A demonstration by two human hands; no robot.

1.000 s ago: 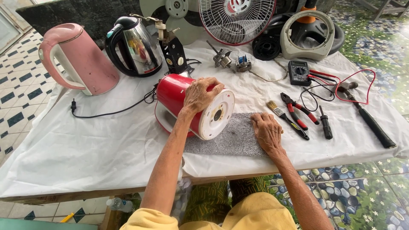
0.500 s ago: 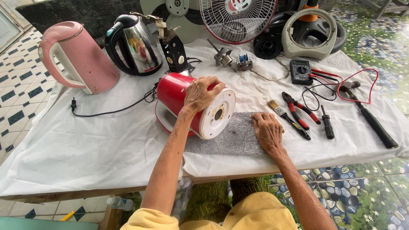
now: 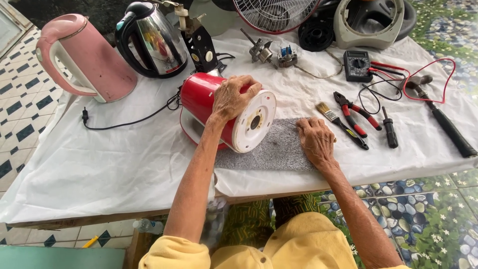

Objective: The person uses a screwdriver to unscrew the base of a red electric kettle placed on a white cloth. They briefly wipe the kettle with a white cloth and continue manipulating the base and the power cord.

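A red electric kettle (image 3: 201,99) lies on its side on a grey mat (image 3: 269,149), its white round base facing me. My left hand (image 3: 231,97) grips the top of the kettle body near the base. My right hand (image 3: 314,139) rests flat, palm down, on the right end of the mat. It holds nothing. Just right of it lie a small paintbrush (image 3: 329,113), red-handled pliers (image 3: 356,113) and a black screwdriver (image 3: 389,130).
A white sheet (image 3: 99,164) covers the table. At the back stand a pink kettle (image 3: 82,57) and a steel kettle (image 3: 152,40). A multimeter (image 3: 357,66) with red leads, a hammer (image 3: 443,122), a fan grille (image 3: 276,12), motor parts (image 3: 271,52) and a black cord (image 3: 129,119) lie around.
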